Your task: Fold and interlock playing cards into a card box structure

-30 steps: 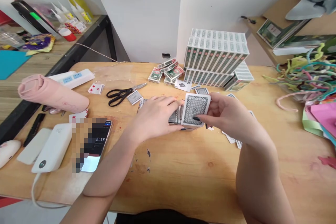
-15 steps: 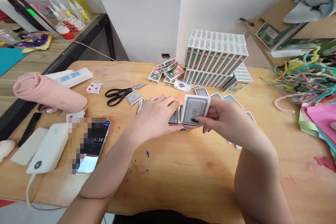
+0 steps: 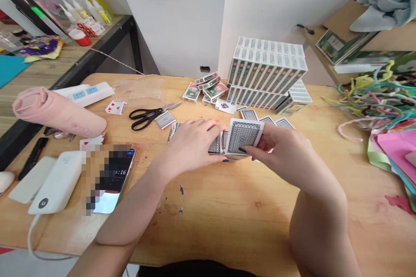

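Note:
My right hand (image 3: 274, 143) pinches a playing card (image 3: 244, 136) with a dark patterned back, thumb on its near face. The card stands tilted up against a low structure of playing cards (image 3: 216, 145). Curved over that structure is my left hand (image 3: 198, 145), its fingers on the far side and its thumb along the near edge. Much of the structure is hidden under the left hand. Several loose cards (image 3: 267, 120) lie face down behind my right hand, and a face-up ace of spades (image 3: 225, 107) lies beyond the structure.
Boxed card decks (image 3: 268, 62) stand stacked at the back, beside a small pile of boxes (image 3: 212, 88). Black scissors (image 3: 146, 117) lie left of my hands. Farther left are a phone (image 3: 117, 177), a white power bank (image 3: 56, 181) and a pink roll (image 3: 58, 112). Fuzzy coloured stems (image 3: 377, 95) lie right.
The card in my right hand has shifted slightly to the right. My left hand stays on the card structure. The view has moved a little.

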`<state>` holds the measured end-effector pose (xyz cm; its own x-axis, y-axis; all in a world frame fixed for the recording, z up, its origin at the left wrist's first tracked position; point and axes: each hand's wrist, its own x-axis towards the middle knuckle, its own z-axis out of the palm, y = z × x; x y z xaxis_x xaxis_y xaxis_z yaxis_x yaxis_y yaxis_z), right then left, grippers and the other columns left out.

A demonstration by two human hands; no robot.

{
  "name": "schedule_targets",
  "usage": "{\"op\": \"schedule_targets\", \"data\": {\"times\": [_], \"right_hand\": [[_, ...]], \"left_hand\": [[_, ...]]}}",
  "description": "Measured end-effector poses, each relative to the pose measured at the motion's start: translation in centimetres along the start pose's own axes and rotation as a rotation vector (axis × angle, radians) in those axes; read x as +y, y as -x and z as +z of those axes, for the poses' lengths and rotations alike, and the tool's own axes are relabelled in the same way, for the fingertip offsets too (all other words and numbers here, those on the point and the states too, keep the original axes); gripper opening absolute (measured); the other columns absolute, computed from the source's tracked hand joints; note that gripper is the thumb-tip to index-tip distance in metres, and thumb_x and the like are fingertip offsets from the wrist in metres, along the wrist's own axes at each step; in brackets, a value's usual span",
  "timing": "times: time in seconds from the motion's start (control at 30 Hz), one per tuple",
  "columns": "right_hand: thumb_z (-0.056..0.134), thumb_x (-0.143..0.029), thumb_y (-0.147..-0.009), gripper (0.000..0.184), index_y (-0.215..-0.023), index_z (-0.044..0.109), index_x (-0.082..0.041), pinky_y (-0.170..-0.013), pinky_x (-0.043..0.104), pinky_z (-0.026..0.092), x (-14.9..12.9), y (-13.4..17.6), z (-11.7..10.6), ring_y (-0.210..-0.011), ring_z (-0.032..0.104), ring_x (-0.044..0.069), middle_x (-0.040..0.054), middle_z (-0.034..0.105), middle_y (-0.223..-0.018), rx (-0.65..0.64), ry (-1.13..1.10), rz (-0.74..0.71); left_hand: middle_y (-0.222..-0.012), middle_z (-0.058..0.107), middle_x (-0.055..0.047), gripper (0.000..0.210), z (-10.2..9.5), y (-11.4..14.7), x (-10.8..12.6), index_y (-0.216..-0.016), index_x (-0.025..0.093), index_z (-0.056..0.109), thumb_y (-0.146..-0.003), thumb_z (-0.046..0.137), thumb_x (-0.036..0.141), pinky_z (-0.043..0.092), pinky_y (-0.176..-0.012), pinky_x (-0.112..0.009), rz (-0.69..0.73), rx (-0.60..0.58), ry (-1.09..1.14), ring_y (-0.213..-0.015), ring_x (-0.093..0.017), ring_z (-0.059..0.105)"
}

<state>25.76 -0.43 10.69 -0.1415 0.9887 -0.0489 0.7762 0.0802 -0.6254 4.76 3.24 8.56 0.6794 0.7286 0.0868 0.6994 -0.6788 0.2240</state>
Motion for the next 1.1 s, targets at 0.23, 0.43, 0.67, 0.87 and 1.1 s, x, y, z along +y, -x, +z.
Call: {"op": "schedule_targets", "data": {"times": [0.23,0.43,0.67,0.87,1.1], "right_hand": [[0.062,-0.028,-0.075,0.009,-0.068,0.06,-0.022,-0.049,0.024,0.04,-0.38,0.44,-0.17,-0.054,0.057,0.014,-0.0028,0.064,-0.059,0.019,0.048,0.007],[0.062,-0.028,-0.075,0.011,-0.067,0.061,-0.021,-0.048,0.023,0.039,-0.69,0.36,-0.39,-0.053,0.056,0.013,-0.0024,0.064,-0.059,-0.007,0.066,-0.007],[0.062,-0.029,-0.077,0.013,-0.067,0.064,-0.021,-0.048,0.023,0.039,-0.55,0.29,-0.62,-0.055,0.058,0.013,-0.0011,0.067,-0.062,-0.085,0.077,-0.015],[0.062,-0.028,-0.077,0.011,-0.068,0.064,-0.021,-0.047,0.023,0.04,-0.45,0.18,-0.6,-0.051,0.057,0.012,-0.0023,0.066,-0.061,-0.072,0.073,0.001],[0.064,-0.029,-0.077,0.011,-0.07,0.066,-0.021,-0.048,0.026,0.045,0.12,0.13,-0.84,-0.052,0.06,0.014,-0.0018,0.067,-0.06,-0.008,-0.087,-0.009]], "left_hand": [[-0.108,0.062,-0.005,0.053,0.18,0.07,-0.12,-0.115,0.019,0.054,-0.074,0.068,0.051,0.041,-0.079,-0.037,0.0,0.004,-0.008,-0.097,-0.026,0.058],[-0.109,0.062,-0.004,0.053,0.25,0.09,-0.09,-0.115,0.02,0.053,-0.075,0.067,0.051,0.04,-0.078,-0.037,0.009,0.015,-0.011,-0.097,-0.025,0.058],[-0.111,0.062,-0.005,0.055,0.26,0.04,-0.13,-0.117,0.019,0.052,-0.074,0.068,0.051,0.041,-0.08,-0.037,0.004,0.017,-0.019,-0.099,-0.026,0.058],[-0.108,0.063,-0.005,0.054,0.14,0.01,-0.04,-0.116,0.02,0.053,-0.074,0.067,0.051,0.041,-0.079,-0.037,0.003,0.014,-0.007,-0.097,-0.025,0.058],[-0.11,0.062,-0.007,0.053,0.17,0.13,0.28,-0.114,0.019,0.051,-0.073,0.068,0.048,0.04,-0.083,-0.039,-0.018,0.006,0.006,-0.1,-0.027,0.057]]}}
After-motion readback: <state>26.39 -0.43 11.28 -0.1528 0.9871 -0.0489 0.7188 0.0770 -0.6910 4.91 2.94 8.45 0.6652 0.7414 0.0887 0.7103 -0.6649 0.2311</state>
